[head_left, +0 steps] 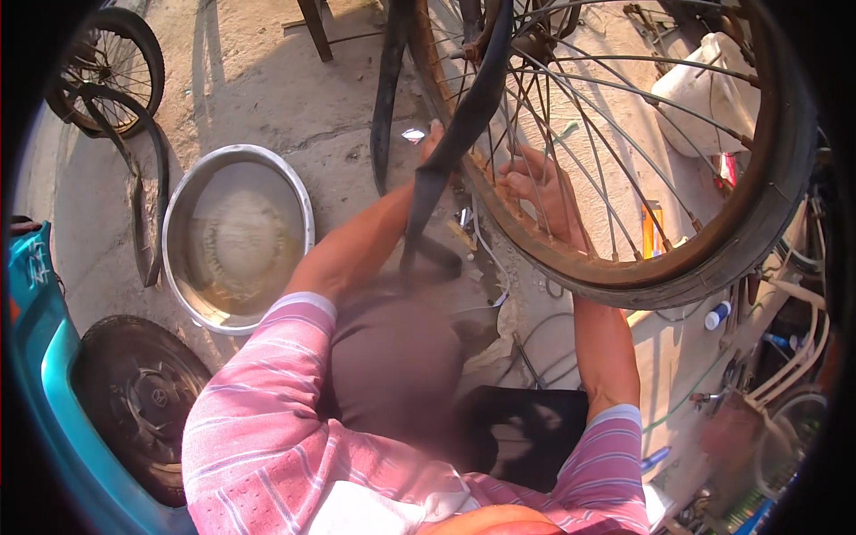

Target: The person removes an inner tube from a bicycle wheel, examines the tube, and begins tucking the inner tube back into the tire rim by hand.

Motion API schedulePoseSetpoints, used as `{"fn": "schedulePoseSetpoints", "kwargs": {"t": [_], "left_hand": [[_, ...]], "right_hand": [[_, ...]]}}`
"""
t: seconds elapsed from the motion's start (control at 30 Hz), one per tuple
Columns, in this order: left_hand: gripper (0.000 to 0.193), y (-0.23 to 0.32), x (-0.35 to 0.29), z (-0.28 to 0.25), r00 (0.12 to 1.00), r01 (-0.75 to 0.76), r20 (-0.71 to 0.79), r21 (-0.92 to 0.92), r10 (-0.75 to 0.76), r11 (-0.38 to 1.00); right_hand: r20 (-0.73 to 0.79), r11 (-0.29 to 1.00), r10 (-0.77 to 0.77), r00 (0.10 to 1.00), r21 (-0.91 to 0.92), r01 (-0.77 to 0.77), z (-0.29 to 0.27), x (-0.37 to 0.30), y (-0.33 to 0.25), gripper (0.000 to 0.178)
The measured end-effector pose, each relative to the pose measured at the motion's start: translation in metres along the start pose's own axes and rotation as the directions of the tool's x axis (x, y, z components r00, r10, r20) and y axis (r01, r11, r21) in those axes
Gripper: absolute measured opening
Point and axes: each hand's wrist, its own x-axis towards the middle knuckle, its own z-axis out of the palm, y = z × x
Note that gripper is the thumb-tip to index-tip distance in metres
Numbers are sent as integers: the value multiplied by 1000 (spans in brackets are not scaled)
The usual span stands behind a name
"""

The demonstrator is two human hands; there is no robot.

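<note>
A spoked bicycle wheel (571, 272) with a rusty rim is tilted in front of me, its black tire (704, 285) seated along the right and lower side. A dark inner tube (464, 125) hangs loose off the rim's left side, looping down between my arms. My left hand (433, 141) is behind that tube at the rim's left edge; only a bit of it shows, so its fingers are mostly hidden. Seen through the spokes, my right hand (542, 185) has its fingers bent together against the rim's inner side. What they pinch there is too small to name.
A metal basin (308, 209) of cloudy water stands at left. Beyond it are another bicycle wheel (134, 45) and a loose tube (160, 178). A teal vehicle body (58, 348) with a black wheel (143, 392) borders the lower left. Tools and a white container (704, 98) lie at right.
</note>
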Motion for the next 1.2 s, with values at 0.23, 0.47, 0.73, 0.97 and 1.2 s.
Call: {"fn": "schedulePoseSetpoints", "kwargs": {"t": [0.23, 0.47, 0.73, 0.97, 1.2], "left_hand": [[35, 70, -49, -84, 984, 77, 99, 520, -150, 851], [44, 65, -117, -149, 913, -194, 309, 903, -267, 383], [41, 50, -100, -168, 932, -218, 242, 969, -271, 116], [26, 88, -117, -106, 847, -473, 524, 661, 92, 583], [24, 95, -81, -69, 830, -547, 422, 493, 364, 677]], "right_hand": [[78, 996, -8, 997, -82, 15, 3, -18, -30, 86], [217, 998, -8, 976, 67, -6, -32, 0, 8, 96], [49, 912, 71, 996, 400, -85, -71, 18, 65, 75], [-32, 776, 544, 839, -362, -517, 0, -26, 152, 51], [207, 989, 137, 969, 17, -144, 96, -8, 102, 54]]}}
